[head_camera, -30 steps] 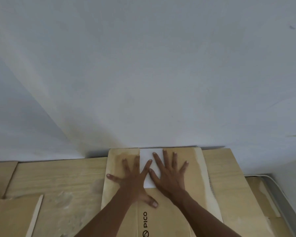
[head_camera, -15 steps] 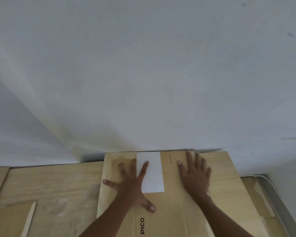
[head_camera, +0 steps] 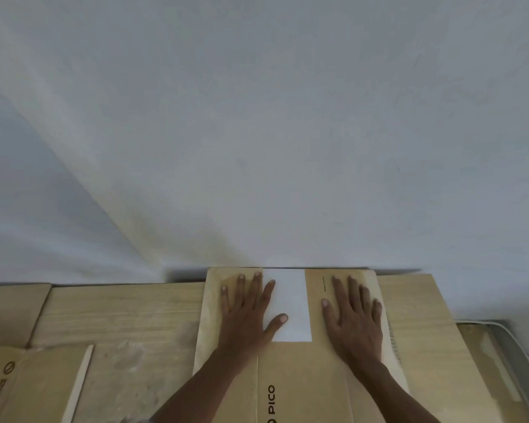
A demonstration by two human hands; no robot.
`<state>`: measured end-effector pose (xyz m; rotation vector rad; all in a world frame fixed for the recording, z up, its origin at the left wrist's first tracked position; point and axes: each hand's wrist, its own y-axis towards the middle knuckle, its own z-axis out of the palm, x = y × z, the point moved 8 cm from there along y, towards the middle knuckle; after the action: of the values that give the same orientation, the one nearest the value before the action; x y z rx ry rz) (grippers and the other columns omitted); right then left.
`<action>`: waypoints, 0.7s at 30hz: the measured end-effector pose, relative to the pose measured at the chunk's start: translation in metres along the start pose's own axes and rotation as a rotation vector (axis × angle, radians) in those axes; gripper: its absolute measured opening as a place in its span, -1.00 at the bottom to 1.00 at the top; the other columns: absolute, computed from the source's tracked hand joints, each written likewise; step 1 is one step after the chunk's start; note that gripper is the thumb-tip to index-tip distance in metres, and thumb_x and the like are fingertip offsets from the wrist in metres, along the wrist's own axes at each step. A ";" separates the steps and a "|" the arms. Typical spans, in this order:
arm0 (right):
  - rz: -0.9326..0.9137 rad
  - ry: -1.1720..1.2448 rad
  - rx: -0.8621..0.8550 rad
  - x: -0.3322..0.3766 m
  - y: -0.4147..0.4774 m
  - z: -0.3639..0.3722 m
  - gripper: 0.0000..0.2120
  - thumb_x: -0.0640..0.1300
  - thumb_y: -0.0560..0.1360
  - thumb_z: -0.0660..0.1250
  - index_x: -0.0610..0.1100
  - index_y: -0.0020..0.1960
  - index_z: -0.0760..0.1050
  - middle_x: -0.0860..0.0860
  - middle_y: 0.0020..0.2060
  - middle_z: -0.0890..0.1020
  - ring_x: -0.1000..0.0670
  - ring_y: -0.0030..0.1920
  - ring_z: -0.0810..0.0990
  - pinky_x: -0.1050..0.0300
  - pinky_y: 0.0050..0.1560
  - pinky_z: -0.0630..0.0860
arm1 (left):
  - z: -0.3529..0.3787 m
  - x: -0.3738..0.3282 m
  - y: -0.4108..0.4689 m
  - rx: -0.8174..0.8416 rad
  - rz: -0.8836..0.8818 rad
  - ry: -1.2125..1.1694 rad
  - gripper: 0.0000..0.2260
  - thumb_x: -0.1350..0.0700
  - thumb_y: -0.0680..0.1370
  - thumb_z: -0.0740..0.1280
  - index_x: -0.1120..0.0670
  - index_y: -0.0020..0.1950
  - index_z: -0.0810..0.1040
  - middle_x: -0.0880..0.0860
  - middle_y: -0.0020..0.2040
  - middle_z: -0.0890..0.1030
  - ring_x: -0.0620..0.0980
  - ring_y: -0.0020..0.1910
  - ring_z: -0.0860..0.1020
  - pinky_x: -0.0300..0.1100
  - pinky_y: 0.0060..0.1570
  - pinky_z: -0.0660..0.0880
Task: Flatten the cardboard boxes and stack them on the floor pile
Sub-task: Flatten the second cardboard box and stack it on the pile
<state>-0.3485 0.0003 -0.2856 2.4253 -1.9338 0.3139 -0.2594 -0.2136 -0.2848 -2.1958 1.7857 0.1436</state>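
Observation:
A flattened brown cardboard box marked PICO lies on top of a floor pile of flat cardboard, its far edge against the white wall. A white label is stuck near that far edge. My left hand rests palm down, fingers spread, on the box to the left of the label, thumb touching the label. My right hand lies palm down, fingers apart, on the box to the right of the label. Neither hand grips anything.
Another flat PICO box lies at the lower left on the pile. A white wall fills the upper view. A pale cable or strip runs along the floor at the far right.
My hands, close together over the label a second ago, have slid apart: the right hand moved right, the left stayed at the left. The label is uncovered now.

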 end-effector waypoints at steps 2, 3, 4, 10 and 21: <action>0.120 0.029 -0.025 -0.006 0.003 0.000 -0.38 0.32 0.57 -0.19 0.17 0.58 -0.14 -0.04 0.60 -0.03 -0.14 0.58 -0.08 -0.25 0.52 -0.11 | -0.003 0.004 0.001 -0.093 -0.048 -0.007 -0.26 -0.45 0.53 -0.03 -0.09 0.61 0.01 0.00 0.62 -0.10 0.15 0.59 -0.01 0.23 0.49 -0.06; 0.194 0.037 -0.027 -0.006 0.003 0.000 -0.38 0.31 0.57 -0.19 0.16 0.59 -0.13 -0.06 0.60 -0.04 -0.15 0.58 -0.10 -0.30 0.50 -0.11 | -0.005 0.006 0.001 -0.116 -0.081 -0.005 -0.24 -0.46 0.51 0.00 -0.08 0.61 0.04 0.03 0.62 -0.06 0.14 0.58 0.01 0.21 0.50 -0.04; 0.253 0.040 -0.012 -0.002 0.004 0.002 -0.39 0.29 0.58 -0.17 0.13 0.59 -0.13 -0.09 0.60 -0.04 -0.18 0.57 -0.12 -0.36 0.48 -0.11 | -0.009 0.008 0.000 -0.148 -0.116 0.000 -0.21 -0.46 0.49 0.02 -0.06 0.61 0.06 0.08 0.61 -0.03 0.15 0.58 0.01 0.21 0.50 -0.03; 0.104 -0.034 0.034 0.037 0.004 0.012 -0.36 0.34 0.56 -0.23 0.17 0.57 -0.26 -0.04 0.59 -0.14 -0.32 0.55 -0.17 -0.45 0.42 -0.21 | -0.015 0.015 0.002 -0.174 -0.250 0.056 -0.21 -0.46 0.48 0.01 -0.07 0.61 0.07 0.13 0.62 0.02 0.26 0.57 -0.06 0.38 0.44 -0.12; 0.152 0.026 0.001 -0.005 -0.070 0.014 -0.34 0.24 0.58 -0.13 -0.01 0.60 -0.05 -0.18 0.57 0.10 -0.25 0.56 0.03 -0.42 0.45 0.00 | -0.014 0.016 0.002 -0.181 -0.253 0.098 -0.30 -0.37 0.52 0.06 -0.07 0.58 0.16 0.14 0.60 0.13 0.29 0.55 0.07 0.46 0.38 -0.09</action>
<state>-0.2800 0.0189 -0.2927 2.2665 -2.1119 0.3487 -0.2593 -0.2335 -0.2760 -2.5767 1.5783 0.1487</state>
